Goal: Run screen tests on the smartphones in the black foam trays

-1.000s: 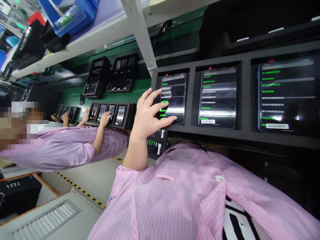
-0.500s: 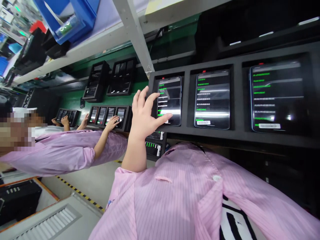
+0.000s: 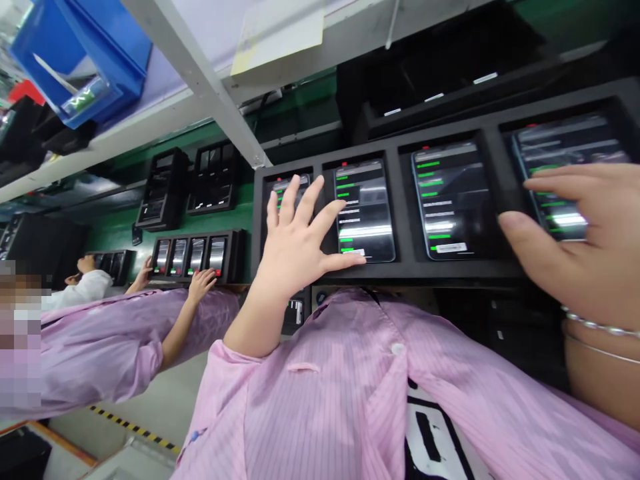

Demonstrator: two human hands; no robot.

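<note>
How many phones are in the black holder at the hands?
4: the first phone partly behind the left hand, the second phone, the third phone, the fourth phone under the right hand. More may lie off-frame.

A pink pinstriped smock (image 3: 320, 407) sits below a black foam tray (image 3: 450, 270) of phones (image 3: 365, 210) showing green-and-white text, under a bright blue bin (image 3: 50, 40).
</note>
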